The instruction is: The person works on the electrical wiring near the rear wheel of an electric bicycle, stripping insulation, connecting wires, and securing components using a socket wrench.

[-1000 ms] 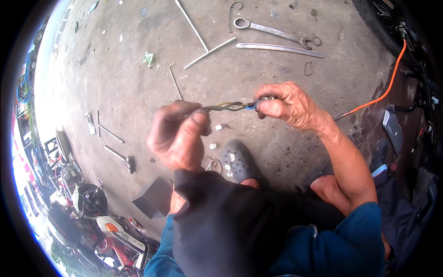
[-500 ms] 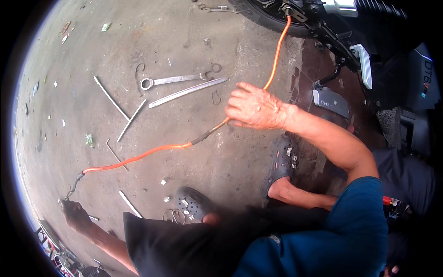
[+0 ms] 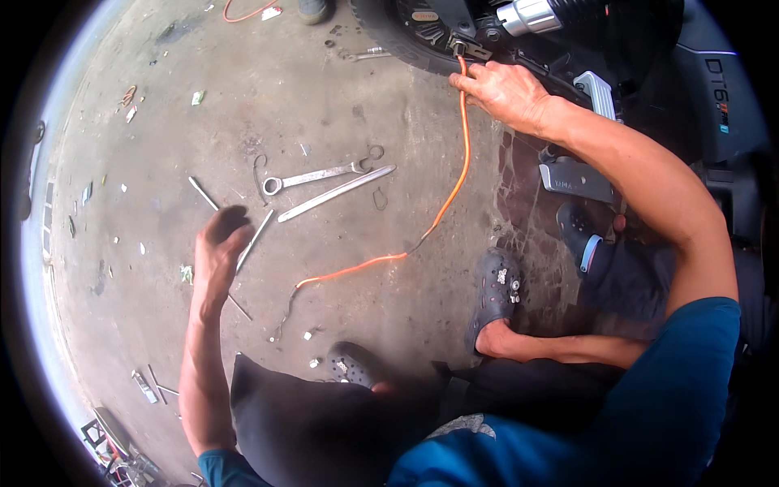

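A thin orange hose (image 3: 466,154) runs from a metal fitting beside the motorcycle wheel (image 3: 410,53) down onto the floor, with a dark joint partway and a thin dark tail at its loose end. My right hand (image 3: 511,96) is closed, its fingertips pinching the hose just below the fitting. Over on the left, my left hand (image 3: 221,247) hovers above a T-handle wrench (image 3: 256,240) and partly covers it. The fingers there are blurred but look apart from the thumb, with nothing seen in them.
A combination wrench (image 3: 312,176) and a flat metal bar (image 3: 337,193) lie mid-floor. Small litter is scattered leftward. Motorcycle pedals and a footrest (image 3: 596,93) stick out by my right arm. Another person's shoe (image 3: 574,230) rests at right, and a dark shoe (image 3: 315,10) at the far edge.
My left hand has let go of the hose's loose end and moved up and right to the T-handle wrench. My right hand has slid up along the hose toward the wheel.
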`<state>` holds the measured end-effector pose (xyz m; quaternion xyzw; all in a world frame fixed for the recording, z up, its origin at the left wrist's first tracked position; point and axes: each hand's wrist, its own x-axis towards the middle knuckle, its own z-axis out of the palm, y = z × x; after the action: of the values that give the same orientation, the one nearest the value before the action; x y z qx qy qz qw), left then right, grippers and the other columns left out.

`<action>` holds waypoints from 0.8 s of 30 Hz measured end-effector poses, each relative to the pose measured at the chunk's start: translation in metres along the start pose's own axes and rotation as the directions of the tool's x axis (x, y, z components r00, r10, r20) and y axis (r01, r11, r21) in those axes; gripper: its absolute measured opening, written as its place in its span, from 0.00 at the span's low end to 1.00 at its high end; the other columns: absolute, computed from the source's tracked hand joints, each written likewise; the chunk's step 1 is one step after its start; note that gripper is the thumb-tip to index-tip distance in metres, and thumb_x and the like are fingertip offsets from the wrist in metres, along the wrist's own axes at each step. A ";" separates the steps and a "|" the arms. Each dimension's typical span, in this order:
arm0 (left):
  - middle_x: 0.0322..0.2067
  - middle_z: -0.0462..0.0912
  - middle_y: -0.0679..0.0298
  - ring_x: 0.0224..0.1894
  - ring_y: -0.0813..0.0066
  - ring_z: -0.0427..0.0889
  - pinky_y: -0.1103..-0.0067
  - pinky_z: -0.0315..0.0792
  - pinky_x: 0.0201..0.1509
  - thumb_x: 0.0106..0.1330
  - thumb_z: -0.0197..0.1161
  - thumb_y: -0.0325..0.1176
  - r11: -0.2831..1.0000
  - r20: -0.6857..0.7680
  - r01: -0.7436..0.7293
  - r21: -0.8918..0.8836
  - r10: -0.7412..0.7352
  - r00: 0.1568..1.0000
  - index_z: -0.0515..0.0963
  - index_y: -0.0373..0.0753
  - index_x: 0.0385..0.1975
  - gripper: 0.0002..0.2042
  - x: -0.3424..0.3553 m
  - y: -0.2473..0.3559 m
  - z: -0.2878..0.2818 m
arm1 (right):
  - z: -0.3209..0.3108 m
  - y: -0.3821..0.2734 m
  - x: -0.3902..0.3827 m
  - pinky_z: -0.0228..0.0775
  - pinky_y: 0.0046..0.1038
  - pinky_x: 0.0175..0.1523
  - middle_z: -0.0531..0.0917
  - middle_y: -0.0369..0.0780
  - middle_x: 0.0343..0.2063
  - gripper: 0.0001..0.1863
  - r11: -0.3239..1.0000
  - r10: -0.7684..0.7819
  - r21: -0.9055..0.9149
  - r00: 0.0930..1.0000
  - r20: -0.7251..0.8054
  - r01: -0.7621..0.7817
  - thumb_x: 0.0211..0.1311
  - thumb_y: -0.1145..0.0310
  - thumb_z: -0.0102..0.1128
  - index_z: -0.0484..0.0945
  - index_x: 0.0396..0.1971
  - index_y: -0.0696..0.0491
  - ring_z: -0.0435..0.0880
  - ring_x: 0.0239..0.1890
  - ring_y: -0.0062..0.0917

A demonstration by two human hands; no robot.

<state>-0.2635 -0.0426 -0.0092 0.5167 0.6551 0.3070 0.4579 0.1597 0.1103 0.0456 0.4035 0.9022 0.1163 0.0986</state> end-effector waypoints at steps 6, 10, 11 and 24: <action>0.47 0.79 0.50 0.50 0.58 0.77 0.71 0.69 0.55 0.60 0.57 0.40 0.982 0.416 -0.187 0.038 0.154 0.896 0.71 0.26 0.52 0.25 0.100 0.113 0.127 | 0.009 -0.025 0.011 0.73 0.38 0.48 0.82 0.46 0.38 0.16 0.656 0.398 0.682 0.916 0.050 -0.322 0.60 0.71 0.56 0.75 0.48 0.56 0.82 0.42 0.39; 0.44 0.80 0.50 0.42 0.61 0.80 0.70 0.74 0.46 0.64 0.55 0.37 0.865 0.338 0.077 -0.495 0.110 0.935 0.66 0.26 0.56 0.25 0.106 0.142 0.214 | 0.057 -0.042 0.005 0.74 0.28 0.41 0.81 0.41 0.33 0.15 0.076 0.680 0.993 0.733 0.018 -0.094 0.57 0.77 0.60 0.71 0.45 0.56 0.81 0.36 0.24; 0.42 0.80 0.50 0.40 0.63 0.81 0.71 0.75 0.42 0.65 0.55 0.36 0.763 0.292 0.094 -0.640 0.128 0.948 0.66 0.25 0.55 0.24 0.110 0.133 0.225 | 0.063 -0.050 0.011 0.74 0.25 0.39 0.80 0.39 0.33 0.15 -0.028 0.753 0.999 0.657 0.036 -0.023 0.57 0.78 0.61 0.70 0.43 0.57 0.80 0.34 0.20; 0.31 0.78 0.60 0.29 0.77 0.77 0.80 0.72 0.30 0.60 0.62 0.30 0.767 -0.268 -0.265 -0.584 0.127 0.955 0.70 0.27 0.43 0.16 0.111 0.151 0.275 | 0.049 -0.046 0.012 0.66 0.20 0.46 0.79 0.33 0.35 0.12 -0.754 0.563 0.595 0.740 0.369 0.278 0.65 0.67 0.57 0.78 0.46 0.55 0.75 0.38 0.16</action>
<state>0.0435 0.0866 -0.0161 0.3698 0.5069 0.6026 0.4931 0.1322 0.0957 -0.0154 0.4131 0.2514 -0.6560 -0.5795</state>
